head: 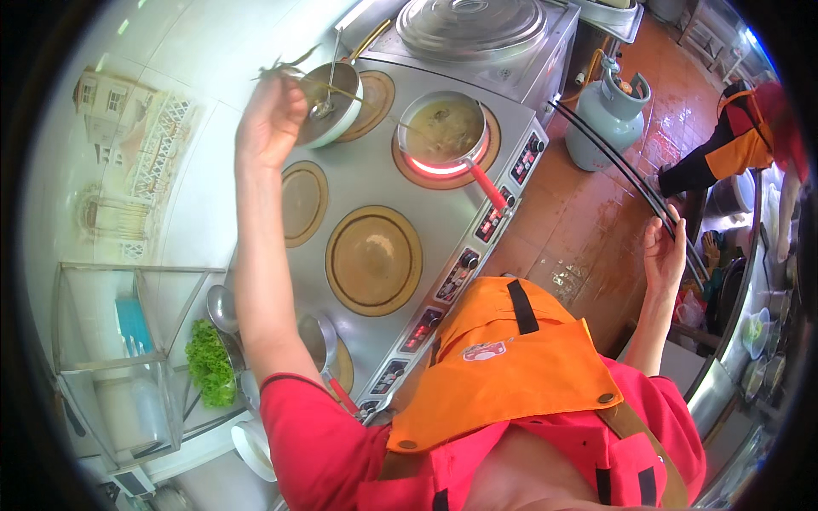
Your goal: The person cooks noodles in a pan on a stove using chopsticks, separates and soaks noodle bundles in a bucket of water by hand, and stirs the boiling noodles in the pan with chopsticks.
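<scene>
My left hand point(271, 121) is raised near the tiled wall, closed around some thin, wilted-looking green stalks point(291, 65). Behind it stands a pale pan point(348, 121) with a metal ladle point(335, 61) in it. A saucepan point(444, 131) of yellowish broth with bits in it sits on a glowing red burner point(441, 168). Its red handle point(489, 185) points toward the cooktop's front edge. Out to the side over the floor, my right hand point(664, 252) grips a pair of long black chopsticks point(610, 153), clear of the pan and saucepan.
The steel cooktop point(358, 182) has several round burners and a control strip point(457, 274). Lettuce point(209, 364) lies beside a metal-framed rack point(144, 364). A gas cylinder point(607, 118) stands on the wet tiled floor point(549, 223). Another person point(716, 156) is at the right. A large round lid point(471, 25) is at the back.
</scene>
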`<action>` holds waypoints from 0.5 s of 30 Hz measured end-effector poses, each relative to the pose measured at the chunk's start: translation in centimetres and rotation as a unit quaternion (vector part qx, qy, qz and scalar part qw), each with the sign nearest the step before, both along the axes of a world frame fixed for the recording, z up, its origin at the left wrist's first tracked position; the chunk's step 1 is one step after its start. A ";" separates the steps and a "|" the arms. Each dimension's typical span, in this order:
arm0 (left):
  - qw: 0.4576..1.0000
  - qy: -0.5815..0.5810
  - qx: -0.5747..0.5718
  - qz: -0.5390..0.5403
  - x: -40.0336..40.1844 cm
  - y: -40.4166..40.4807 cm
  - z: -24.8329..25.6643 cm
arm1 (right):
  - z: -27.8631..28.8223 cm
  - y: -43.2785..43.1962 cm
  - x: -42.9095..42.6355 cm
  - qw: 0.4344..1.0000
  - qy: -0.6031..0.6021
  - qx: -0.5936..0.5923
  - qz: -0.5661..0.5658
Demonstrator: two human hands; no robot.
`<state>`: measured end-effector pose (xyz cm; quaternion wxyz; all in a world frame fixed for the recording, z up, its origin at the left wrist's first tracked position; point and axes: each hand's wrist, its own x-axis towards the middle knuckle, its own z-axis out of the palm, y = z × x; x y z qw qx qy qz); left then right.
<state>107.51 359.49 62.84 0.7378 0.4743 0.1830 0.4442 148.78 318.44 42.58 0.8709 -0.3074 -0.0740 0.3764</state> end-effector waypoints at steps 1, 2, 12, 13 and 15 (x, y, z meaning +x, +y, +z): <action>1.000 0.005 -0.011 -0.006 1.7 0.5 -0.6 | -0.1 0.1 1.1 1.000 0.003 -0.002 0.003; 1.000 0.012 -0.019 -0.010 3.2 1.1 -1.2 | -0.1 0.2 2.0 1.000 0.005 -0.001 -0.007; 0.887 0.442 0.129 -0.042 11.4 4.0 -15.0 | -1.7 1.1 3.2 0.999 0.033 -0.001 -0.020; 0.815 0.540 0.210 -0.033 11.7 4.1 -16.5 | -1.3 1.8 2.4 0.999 0.039 -0.009 -0.020; 0.804 0.560 0.200 0.005 12.8 3.3 -18.4 | -1.2 2.7 1.5 0.999 0.035 -0.011 0.000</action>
